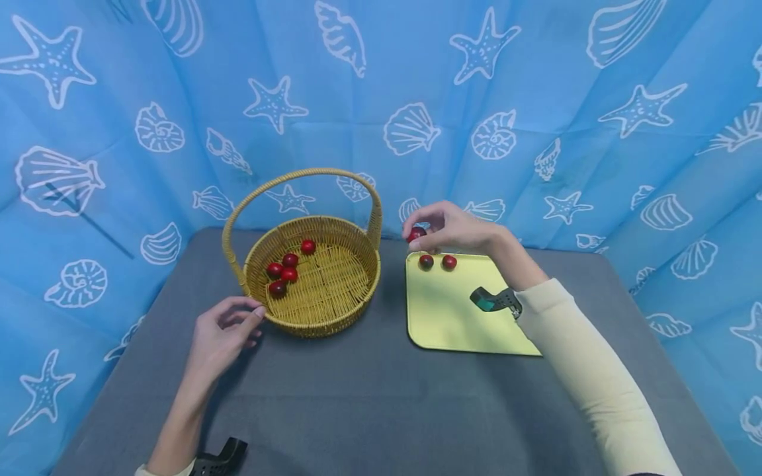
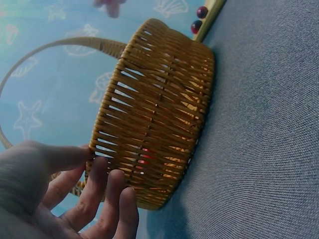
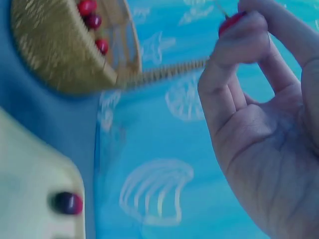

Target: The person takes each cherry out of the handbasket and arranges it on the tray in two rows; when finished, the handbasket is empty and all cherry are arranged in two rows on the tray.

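Note:
My right hand (image 1: 458, 228) pinches a dark red cherry (image 1: 415, 234) between thumb and fingers, above the back left corner of a yellow tray (image 1: 452, 324). A thin stem shows on this fruit in the right wrist view. Two more cherries lie at the tray's back edge, one of them a dark cherry (image 1: 426, 262). To the left stands a round wicker basket (image 1: 324, 325) with a tall arched handle. Several cherries (image 1: 289, 274) are gathered in its left part. At the basket's front left rim, my left hand (image 1: 223, 334) grips the edge between thumb and finger.
A grey cloth (image 1: 357, 403) covers the table. Behind it and at both sides hangs a blue curtain (image 1: 381, 86) with white shells and starfish. The basket's handle (image 1: 303, 173) rises high between the two hands. A narrow strip of cloth separates basket and tray.

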